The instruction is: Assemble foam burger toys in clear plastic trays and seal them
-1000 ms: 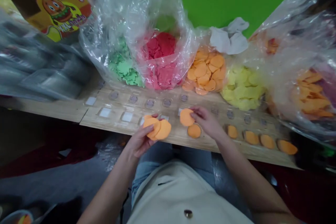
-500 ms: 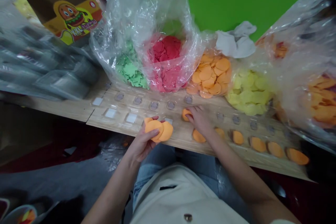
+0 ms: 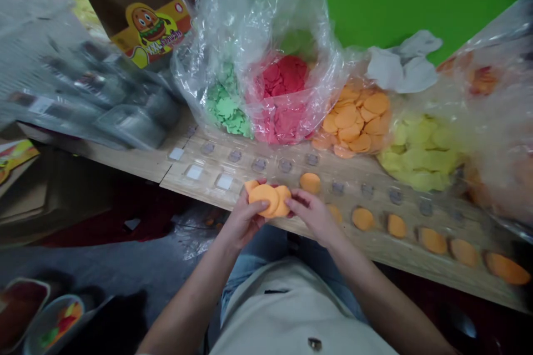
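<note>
My left hand [image 3: 244, 219] is closed on a small fan of orange discs [image 3: 264, 199], its thumb lying across the front one. At the fan's right edge, my right hand [image 3: 313, 215] pinches the rightmost disc between thumb and fingers. Just above it a single orange disc [image 3: 310, 183] rests in a row of small clear plastic trays. Several more orange discs [image 3: 363, 218] lie along the front row to the right. Left of my hands, clear trays hold white squares [image 3: 194, 172]. Small greyish pieces [image 3: 260, 165] sit in the back row.
Clear bags of green pieces [image 3: 227, 108], red pieces [image 3: 283, 77], orange discs [image 3: 353, 116] and yellow pieces [image 3: 420, 150] stand behind the trays. Stacked clear containers [image 3: 133, 125] and a printed cardboard box [image 3: 154, 30] are at the left. A tub [image 3: 54, 327] stands low at the left.
My right hand has let go of a disc in the back row and come to the fan in my left hand. The view has swung left.
</note>
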Available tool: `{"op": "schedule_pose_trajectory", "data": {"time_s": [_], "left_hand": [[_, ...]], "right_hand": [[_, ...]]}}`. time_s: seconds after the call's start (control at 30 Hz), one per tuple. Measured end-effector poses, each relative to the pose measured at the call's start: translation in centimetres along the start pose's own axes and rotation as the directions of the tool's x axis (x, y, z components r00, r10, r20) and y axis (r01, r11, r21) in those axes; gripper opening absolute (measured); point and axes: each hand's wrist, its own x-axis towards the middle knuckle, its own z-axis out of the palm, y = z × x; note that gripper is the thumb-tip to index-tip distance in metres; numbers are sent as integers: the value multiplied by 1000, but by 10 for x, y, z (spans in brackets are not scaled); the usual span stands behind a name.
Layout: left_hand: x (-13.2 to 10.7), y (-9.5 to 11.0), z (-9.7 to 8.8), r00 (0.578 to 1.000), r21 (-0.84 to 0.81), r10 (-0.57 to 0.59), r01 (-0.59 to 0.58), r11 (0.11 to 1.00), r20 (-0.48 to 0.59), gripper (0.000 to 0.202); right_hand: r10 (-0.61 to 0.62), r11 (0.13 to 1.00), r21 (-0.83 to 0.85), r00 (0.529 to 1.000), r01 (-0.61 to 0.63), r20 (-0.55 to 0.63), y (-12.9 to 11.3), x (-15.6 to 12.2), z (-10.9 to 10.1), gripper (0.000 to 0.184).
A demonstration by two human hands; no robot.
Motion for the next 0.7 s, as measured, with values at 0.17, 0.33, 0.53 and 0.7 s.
{"op": "schedule_pose_trajectory", "data": {"time_s": [0.17,0.33,0.53,0.7], "left_hand": [[-5,4,-20,979,134,89,-65,989,-186,43],[-9,15,-47,971,110,1,26,994,-238,40],[-10,21,-37,994,-64,-68,73,995,81,28],[5,10,-27,975,-27,-176,181,983,139,21]], "right_hand": [[-1,997,80,985,15,-174,3,16,3,26],[-68,997,-30,997,67,-31,-8,31,-5,24],[-12,993,120,993,-2,118,-21,31,2,23],[-48,999,22,982,45,185,-25,26,3,31]]}}
